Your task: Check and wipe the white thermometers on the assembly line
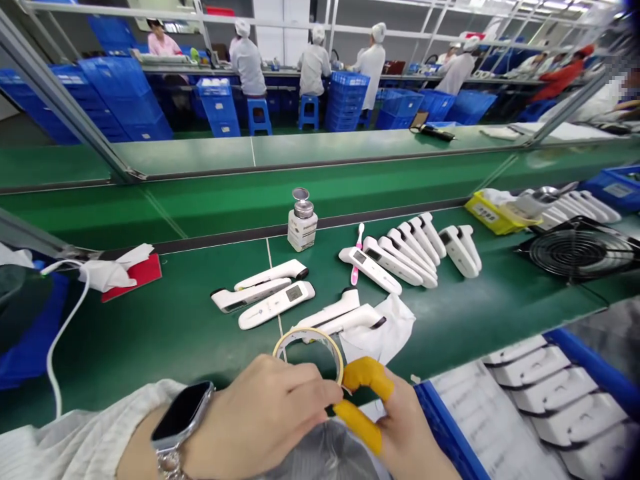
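At a green workbench [150, 333] on a factory line, a worker's two hands meet over a roll of tape [309, 347] held low at the near edge of the bench, the ring standing tilted toward the camera. The left hand [265, 420], a smartwatch [183, 413] on its wrist, is curled closed around the roll's near side, while the right hand [400, 433] pinches the rim from the other side with thumb and forefinger, both capped in yellow finger cots [367, 377]. Just beyond the roll lie two white handheld thermometers [340, 317] beside a crumpled white cloth [385, 333], and three more thermometers [265, 293] rest to their left. Farther back a small dispenser bottle [302, 223] stands upright with its lid flipped up, near a pink toothbrush [357, 257] and a row of thermometers [410, 253] leaning one against the next. A yellow tray [487, 215] and a black fan [580, 252] sit at the right, and a blue bin [550, 407] at lower right holds more white units in moulded trays. A red pad [143, 272] with a white cloth lies at far left. Across the aisle, workers in white caps [313, 63] sit among stacked blue crates [345, 100]
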Tool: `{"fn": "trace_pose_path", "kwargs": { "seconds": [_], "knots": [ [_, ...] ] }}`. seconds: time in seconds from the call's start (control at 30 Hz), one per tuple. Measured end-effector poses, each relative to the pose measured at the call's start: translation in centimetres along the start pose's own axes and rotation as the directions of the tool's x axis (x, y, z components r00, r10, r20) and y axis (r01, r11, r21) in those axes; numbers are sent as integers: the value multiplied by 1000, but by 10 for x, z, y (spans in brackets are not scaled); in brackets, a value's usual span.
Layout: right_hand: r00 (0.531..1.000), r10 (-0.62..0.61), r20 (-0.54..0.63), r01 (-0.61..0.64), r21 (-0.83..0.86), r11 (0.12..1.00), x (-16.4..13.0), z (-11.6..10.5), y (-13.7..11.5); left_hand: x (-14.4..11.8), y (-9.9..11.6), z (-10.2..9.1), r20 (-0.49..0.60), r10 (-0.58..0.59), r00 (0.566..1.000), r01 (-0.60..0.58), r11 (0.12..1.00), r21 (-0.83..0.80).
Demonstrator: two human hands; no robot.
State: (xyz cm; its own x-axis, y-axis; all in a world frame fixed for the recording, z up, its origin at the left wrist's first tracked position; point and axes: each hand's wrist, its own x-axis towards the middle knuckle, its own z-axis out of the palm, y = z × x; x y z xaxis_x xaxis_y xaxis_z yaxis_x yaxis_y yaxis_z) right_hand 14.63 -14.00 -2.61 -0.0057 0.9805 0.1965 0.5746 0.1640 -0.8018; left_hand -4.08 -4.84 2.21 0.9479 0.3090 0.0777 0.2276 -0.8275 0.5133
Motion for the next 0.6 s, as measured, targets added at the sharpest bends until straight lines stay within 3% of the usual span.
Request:
{"fn": "trace_pose_path", "kwargs": {
  "seconds": [0.17,0.3,0.37,0.6],
  "knots": [
    [990,-136,-34,134,-54,990,0,2,0,-3,0,2,4,-84,996,84,996,25],
    [966,-243,-89,232,-116,966,3,6,-5,1,-1,8,-119,-108,987,137,951,279],
    [961,-255,-105,243,-119,963,4,7,-7,3,-4,8,-131,-110,985,148,932,330],
    [953,-247,-175,221,-156,963,7,4,-8,7,-7,-1,-121,-147,982,158,984,84]
  ]
}}
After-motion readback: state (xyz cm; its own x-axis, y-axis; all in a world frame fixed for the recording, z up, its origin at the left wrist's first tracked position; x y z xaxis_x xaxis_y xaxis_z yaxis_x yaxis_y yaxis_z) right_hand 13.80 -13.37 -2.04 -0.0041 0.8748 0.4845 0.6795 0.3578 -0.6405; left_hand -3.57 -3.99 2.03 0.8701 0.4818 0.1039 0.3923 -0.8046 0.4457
